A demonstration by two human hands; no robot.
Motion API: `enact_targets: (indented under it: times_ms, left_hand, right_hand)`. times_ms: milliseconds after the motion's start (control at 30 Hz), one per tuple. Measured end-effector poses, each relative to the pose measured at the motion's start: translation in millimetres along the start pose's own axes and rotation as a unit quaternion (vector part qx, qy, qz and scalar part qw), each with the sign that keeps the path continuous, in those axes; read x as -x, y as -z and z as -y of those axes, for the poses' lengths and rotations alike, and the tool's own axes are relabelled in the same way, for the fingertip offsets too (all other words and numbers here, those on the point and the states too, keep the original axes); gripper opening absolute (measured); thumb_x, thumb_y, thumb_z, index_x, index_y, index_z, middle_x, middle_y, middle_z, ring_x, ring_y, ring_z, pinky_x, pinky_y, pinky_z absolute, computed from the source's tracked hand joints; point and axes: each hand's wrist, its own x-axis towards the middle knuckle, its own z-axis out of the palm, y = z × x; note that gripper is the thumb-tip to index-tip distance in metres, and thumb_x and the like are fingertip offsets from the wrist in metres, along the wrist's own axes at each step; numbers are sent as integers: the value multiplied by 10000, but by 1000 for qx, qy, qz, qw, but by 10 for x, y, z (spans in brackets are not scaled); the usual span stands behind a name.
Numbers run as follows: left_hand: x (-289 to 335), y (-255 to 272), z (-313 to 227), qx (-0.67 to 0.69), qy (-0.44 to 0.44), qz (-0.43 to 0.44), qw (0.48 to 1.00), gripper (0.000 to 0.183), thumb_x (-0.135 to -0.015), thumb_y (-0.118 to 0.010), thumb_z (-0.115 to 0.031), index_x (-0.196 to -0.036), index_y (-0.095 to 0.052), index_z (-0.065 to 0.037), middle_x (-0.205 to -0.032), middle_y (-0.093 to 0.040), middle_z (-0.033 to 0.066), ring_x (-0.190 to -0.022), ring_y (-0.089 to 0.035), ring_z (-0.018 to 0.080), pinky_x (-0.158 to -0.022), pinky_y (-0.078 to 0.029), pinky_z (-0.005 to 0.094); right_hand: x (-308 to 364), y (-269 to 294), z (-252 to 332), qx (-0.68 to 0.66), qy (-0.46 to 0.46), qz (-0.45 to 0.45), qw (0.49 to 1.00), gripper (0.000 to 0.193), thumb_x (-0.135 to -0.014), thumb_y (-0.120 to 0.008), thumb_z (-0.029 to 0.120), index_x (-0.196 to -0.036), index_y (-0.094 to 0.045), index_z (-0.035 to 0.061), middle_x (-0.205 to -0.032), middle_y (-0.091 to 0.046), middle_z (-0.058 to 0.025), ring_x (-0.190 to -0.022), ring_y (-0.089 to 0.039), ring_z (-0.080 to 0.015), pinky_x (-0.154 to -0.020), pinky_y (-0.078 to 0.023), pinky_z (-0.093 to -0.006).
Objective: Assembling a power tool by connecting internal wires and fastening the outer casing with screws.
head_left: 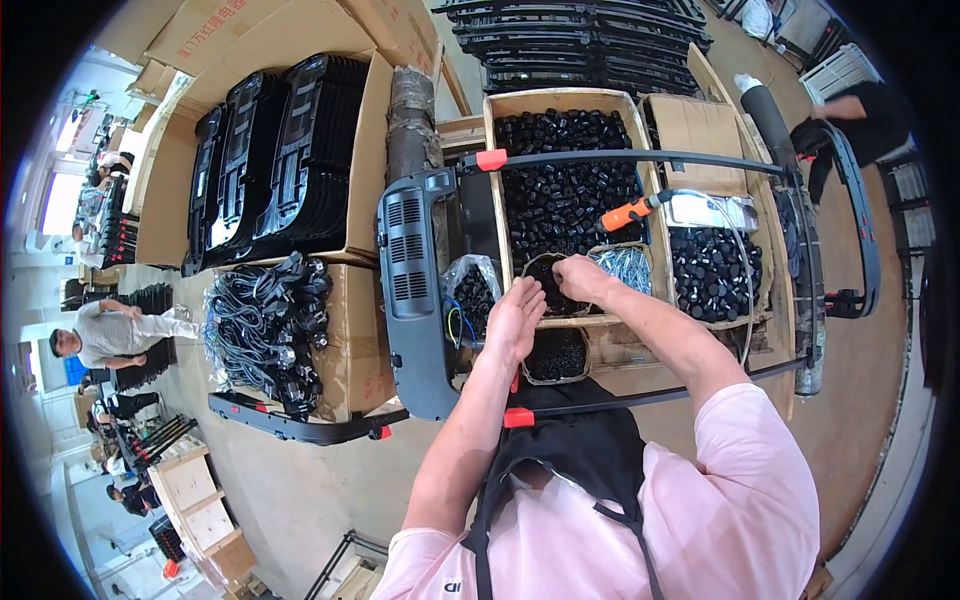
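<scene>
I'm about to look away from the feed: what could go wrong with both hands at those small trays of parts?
1. The right hand digs in the small tray of black parts; pieces could spill into the silvery screws alongside.
2. The left hand hovers open and might knock the tray.
3. The orange-handled screwdriver hangs just above and may catch a wrist.

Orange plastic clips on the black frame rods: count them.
3: one orange plastic clip on the far rod, one on the near rod by the person's chest, one lower left. Others may be hidden.
</scene>
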Motion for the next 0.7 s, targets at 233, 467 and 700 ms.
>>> enact_targets:
  times_ms: [233, 467, 700]
  left_hand:
    - [-580, 72, 130, 81, 46, -7, 996, 510, -1167, -371, -404, -1390, -537, 23, -1393, -596, 176, -1301, -572, 309, -1142, -461, 456]
    - [-531, -68, 85, 150, 45, 37, 987, 488, -1171, -307, -360, -1310, -574, 25, -1297, -643, 188, -1180, -647, 325, -1071, -542, 452]
    - [-219, -133, -142, 172, 45, 102, 979, 454, -1148, -340, -252, -1444, -507, 49, -1530, -544, 248, -1412, -556, 369, -1166, -501, 481]
  right_hand:
    - [306, 706, 615, -288, -60, 18, 956, 282, -834, -682, 65, -1101, -772, 42, -991, -799, -133, -904, -765, -282, -848, -593, -396]
    - [437, 869, 130, -433, -189, -100, 876, 240, -968, -690, 136, -1144, -747, -18, -854, -735, -52, -669, -693, -110, -567, -577, -271]
    - [343, 610, -750, -503, -338, -270, 748, 419, -915, -789, 222, -1218, -644, -28, -959, -709, -85, -804, -694, -179, -667, -610, -340]
